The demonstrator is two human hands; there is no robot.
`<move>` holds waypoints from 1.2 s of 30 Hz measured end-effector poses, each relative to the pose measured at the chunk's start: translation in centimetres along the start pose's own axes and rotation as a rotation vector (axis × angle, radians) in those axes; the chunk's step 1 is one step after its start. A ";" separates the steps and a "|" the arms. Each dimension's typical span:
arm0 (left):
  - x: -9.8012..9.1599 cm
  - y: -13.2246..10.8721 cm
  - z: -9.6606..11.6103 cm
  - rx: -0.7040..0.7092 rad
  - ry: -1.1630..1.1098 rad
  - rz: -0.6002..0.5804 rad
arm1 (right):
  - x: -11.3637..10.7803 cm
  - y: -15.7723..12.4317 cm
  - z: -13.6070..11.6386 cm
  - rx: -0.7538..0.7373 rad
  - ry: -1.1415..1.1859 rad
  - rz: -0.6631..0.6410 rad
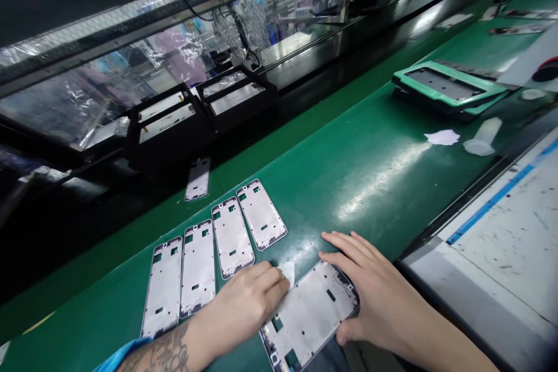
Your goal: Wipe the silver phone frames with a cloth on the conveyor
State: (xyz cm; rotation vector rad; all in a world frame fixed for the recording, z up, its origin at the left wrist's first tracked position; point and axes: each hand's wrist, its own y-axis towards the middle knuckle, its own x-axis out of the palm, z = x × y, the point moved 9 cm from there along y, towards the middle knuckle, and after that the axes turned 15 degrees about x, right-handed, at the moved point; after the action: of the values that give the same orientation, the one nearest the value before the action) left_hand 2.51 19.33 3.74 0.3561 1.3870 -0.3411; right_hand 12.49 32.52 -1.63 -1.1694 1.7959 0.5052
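Metal plate (311, 308) under both hands, lower centre of the view.
Left hand (255, 290): fingers drawn together, pinching a white scrap (288, 272) at the plate's upper edge. Right hand (370, 276): clamped on the plate's right end, thumb on the near edge, fingers spread toward the far edge. The plate lies tilted across the view, its two larger cutouts toward the lower left. Four similar plates (233, 238) lie in a slanting row on the green desk (322, 180), left of centre; green-rimmed trays (488, 91) sit stacked at upper right.
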 end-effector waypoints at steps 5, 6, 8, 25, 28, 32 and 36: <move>0.9 -2.1 -1.7 -0.192 -0.109 0.063 | 0.0 0.0 0.1 0.007 0.008 -0.007; 1.0 -2.2 -2.0 -0.226 -0.136 0.077 | 0.0 0.0 0.2 0.011 0.007 -0.009; 1.1 -2.1 -2.5 -0.276 -0.177 0.100 | 0.0 0.0 0.3 0.015 0.006 -0.013; -3.8 -5.9 -1.9 -0.310 -0.163 0.400 | 0.5 0.1 0.6 0.044 -0.032 -0.125; -4.2 -9.3 -0.6 -0.312 -0.210 0.369 | 0.6 0.0 0.8 0.046 -0.050 -0.132; -1.9 -13.4 0.8 -0.388 -0.202 0.091 | 0.4 -0.1 0.4 0.033 -0.045 -0.093; -1.2 -15.3 1.2 -0.487 -0.128 0.071 | 0.3 -0.1 -1.5 -0.043 -0.039 -0.096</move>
State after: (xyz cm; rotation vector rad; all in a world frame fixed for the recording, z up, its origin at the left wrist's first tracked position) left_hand -3.29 5.12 4.47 -0.0194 1.2798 0.0380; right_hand 11.79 31.21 -1.13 -1.2605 1.6941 0.5088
